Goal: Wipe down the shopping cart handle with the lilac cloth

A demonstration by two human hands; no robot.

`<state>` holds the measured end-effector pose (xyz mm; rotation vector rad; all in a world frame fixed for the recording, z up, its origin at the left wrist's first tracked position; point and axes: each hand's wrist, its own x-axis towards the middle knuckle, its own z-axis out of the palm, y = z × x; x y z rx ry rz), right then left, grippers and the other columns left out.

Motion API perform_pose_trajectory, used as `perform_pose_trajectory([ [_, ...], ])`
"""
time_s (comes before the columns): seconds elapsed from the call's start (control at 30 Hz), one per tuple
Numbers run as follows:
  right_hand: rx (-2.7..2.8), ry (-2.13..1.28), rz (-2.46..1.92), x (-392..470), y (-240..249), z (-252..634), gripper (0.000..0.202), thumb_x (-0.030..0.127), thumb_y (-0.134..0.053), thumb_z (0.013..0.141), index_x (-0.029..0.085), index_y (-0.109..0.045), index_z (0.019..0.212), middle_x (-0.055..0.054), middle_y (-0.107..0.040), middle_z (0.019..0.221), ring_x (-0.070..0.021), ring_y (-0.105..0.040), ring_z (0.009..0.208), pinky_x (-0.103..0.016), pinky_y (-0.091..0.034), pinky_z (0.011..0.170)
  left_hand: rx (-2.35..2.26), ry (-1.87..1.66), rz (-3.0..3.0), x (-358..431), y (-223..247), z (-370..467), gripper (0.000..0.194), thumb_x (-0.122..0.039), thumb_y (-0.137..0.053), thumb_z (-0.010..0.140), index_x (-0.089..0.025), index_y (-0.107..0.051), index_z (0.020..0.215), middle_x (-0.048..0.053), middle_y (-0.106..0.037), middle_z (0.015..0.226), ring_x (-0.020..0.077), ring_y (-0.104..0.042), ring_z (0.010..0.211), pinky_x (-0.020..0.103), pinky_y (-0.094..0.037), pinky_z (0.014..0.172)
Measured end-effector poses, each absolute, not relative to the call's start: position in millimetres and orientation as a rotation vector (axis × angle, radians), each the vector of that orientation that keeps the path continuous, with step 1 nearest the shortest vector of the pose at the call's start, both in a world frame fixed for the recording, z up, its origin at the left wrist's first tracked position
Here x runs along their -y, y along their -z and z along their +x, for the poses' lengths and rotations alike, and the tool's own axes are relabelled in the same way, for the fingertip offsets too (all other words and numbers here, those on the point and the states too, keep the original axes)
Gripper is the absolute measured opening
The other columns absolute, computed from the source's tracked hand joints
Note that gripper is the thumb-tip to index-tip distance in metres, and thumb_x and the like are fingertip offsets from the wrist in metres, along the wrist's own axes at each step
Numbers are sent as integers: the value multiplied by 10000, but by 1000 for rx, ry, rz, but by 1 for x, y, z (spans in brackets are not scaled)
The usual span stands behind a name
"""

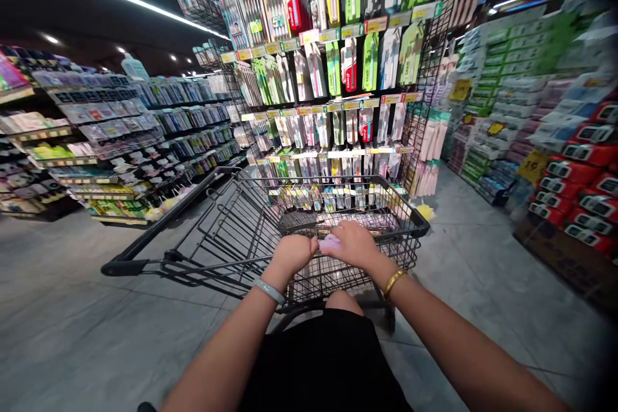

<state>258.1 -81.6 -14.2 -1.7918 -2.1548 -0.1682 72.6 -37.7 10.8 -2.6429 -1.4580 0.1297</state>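
Both of my hands meet over the near side of a black wire shopping cart (232, 270), close to its rim. My right hand (356, 243), with a gold bangle at the wrist, is closed around a small pale purple item (330, 243) whose kind I cannot make out. Right beside it my left hand (292, 252) is closed, a pale bracelet on its wrist. Its thumb side nearly touches the purple item, and whatever its fingers hold is hidden. The cart stands sideways, its handle (174, 217) to the left.
A wire rack (338, 103) of hanging packaged toothbrushes rises behind the cart. Shelves of goods (111, 122) line the left. Stacked red packs (560, 187) and green packs (497, 71) stand at the right. Grey tiled floor (468, 270) lies around the cart.
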Motion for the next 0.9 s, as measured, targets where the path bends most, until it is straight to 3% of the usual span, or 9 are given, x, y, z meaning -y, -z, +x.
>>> perform_pose_trajectory([
  [0.27, 2142, 54, -1613, 80, 23, 275, 432, 550, -397, 980, 222, -675, 1017, -64, -630, 1075, -204, -543, 1005, -305, -381, 848, 1440, -155, -2657, 39, -18, 65, 695, -436, -167, 1010, -103, -760, 866, 160, -733, 858, 279, -702, 864, 365, -517, 784],
  [0.67, 1884, 271, -1706, 75, 34, 254, 390, 464, -399, 978, 215, -688, 900, -87, -658, 970, -227, -559, 941, -329, -367, 825, 1463, -178, -2670, 31, -18, 54, 678, -412, -156, 998, -106, -756, 917, 188, -738, 918, 315, -702, 913, 419, -533, 789],
  [0.9, 1753, 139, -1967, 54, 21, 205, 363, 386, -438, 946, 212, -723, 804, -80, -695, 863, -198, -597, 808, -303, -354, 680, 1539, -268, -2757, 19, -19, 54, 601, -395, -210, 980, -140, -746, 891, 161, -748, 940, 291, -698, 950, 370, -519, 806],
])
